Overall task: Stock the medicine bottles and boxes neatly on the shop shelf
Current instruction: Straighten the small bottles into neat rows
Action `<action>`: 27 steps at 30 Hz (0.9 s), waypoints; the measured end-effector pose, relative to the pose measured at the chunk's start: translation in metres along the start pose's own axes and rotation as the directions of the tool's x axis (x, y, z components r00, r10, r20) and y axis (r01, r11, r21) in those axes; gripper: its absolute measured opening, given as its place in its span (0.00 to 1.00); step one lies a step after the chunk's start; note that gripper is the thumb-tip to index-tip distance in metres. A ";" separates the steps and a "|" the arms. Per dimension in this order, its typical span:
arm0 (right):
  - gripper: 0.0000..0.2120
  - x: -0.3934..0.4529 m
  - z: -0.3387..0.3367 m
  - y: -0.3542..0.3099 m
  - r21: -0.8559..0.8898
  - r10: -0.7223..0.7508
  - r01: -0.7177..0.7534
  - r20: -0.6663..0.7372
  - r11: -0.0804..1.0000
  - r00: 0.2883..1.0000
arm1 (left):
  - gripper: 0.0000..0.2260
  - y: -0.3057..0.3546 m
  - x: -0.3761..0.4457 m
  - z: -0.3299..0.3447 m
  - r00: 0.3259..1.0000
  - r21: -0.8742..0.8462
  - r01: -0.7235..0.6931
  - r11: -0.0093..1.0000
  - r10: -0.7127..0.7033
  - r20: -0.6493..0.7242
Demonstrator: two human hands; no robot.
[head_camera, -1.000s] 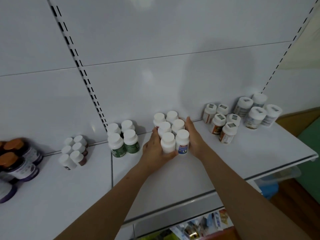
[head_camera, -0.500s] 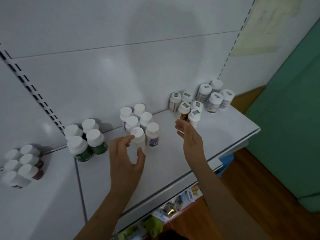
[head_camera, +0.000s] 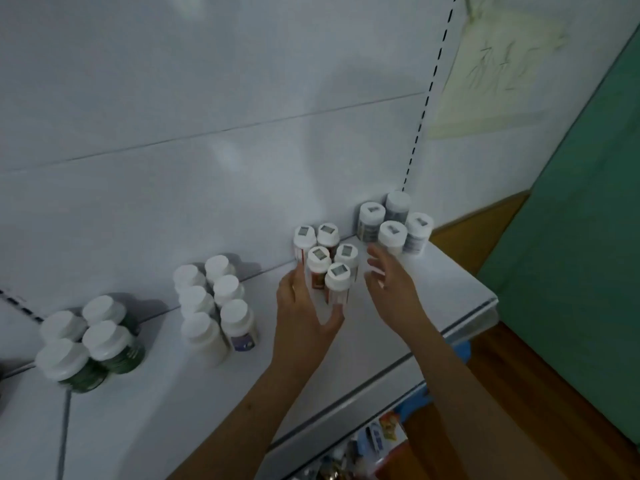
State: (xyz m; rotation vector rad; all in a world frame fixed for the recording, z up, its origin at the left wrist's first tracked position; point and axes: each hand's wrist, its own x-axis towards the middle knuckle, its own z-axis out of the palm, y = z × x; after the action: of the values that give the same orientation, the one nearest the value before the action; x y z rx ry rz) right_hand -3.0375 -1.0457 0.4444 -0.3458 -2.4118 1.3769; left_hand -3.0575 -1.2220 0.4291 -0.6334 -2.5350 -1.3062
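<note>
Four clusters of white-capped medicine bottles stand on a white shop shelf [head_camera: 398, 327], backed by a white panel wall [head_camera: 207, 98] w/ a dashed slot strip [head_camera: 424, 109] running up it. L to R: green-labelled bottles [head_camera: 114, 344] near the left edge; plain white-capped bottles [head_camera: 221, 306] at centre-left; a five-bottle group w/ grey stickers on the caps [head_camera: 329, 258] at centre-right; a further sticker-capped group [head_camera: 391, 223] at the shelf's far right corner, against the wall. Left hand [head_camera: 301, 306]: fingers straight against the left side of the five-bottle group, thumb at the front bottle's base; grip relaxed, not curled round any bottle. Right hand [head_camera: 388, 285]: fingers loosely spread just right of the same group, apparently apart from it, and close in front of the corner group; holds nothing. Shelf front edge shows a dark rail line. Room: green wall surface [head_camera: 571, 202] at right, wooden floor [head_camera: 519, 393] below, a pale paper sheet [head_camera: 485, 81] on the wall above. Blurred coloured packs [head_camera: 377, 434] show below the shelf; details unreadable.
</note>
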 end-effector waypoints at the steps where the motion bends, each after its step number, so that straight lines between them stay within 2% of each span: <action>1: 0.23 0.008 0.000 0.006 -0.013 -0.034 0.035 0.083 0.999 0.996 | 0.41 0.000 0.005 0.009 0.998 0.016 0.049 0.999 -0.050 0.030; 4: 0.18 0.035 0.003 0.014 0.054 -0.190 0.182 0.285 0.982 0.940 | 0.47 -0.010 0.020 0.034 0.988 0.171 0.118 0.978 -0.133 0.077; 7: 0.20 0.056 0.008 0.019 0.104 -0.238 0.214 0.397 0.971 0.887 | 0.49 -0.017 0.027 0.047 0.963 0.236 0.235 0.943 -0.259 0.076; 11: 0.24 0.088 0.015 0.029 0.065 -0.258 0.257 0.448 0.964 0.856 | 0.47 -0.025 0.037 0.050 0.965 0.294 0.229 0.928 -0.256 0.054; 15: 0.32 0.101 0.014 0.027 0.159 -0.269 0.217 0.555 0.963 0.787 | 0.43 -0.033 0.045 0.047 0.964 0.315 0.227 0.922 -0.260 0.064; 20: 0.33 0.106 0.015 0.026 0.258 -0.312 0.192 0.589 0.947 0.746 | 0.49 -0.035 0.048 0.042 0.950 0.337 0.236 0.912 -0.290 0.118; 23: 0.35 0.107 0.020 0.032 0.247 -0.320 0.211 0.595 0.946 0.737 | 0.47 -0.031 0.047 0.039 0.953 0.342 0.218 0.914 -0.275 0.126; 27: 0.32 0.100 0.026 0.028 0.235 -0.298 0.192 0.607 0.953 0.737 | 0.44 -0.029 0.042 0.036 0.964 0.298 0.235 0.925 -0.261 0.051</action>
State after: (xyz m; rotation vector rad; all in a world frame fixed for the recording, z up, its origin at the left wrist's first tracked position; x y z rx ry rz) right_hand -3.1382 -1.0145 0.4253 0.5733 -2.6844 1.7438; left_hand -3.1086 -1.1960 0.4035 -0.3234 -2.8801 -0.9587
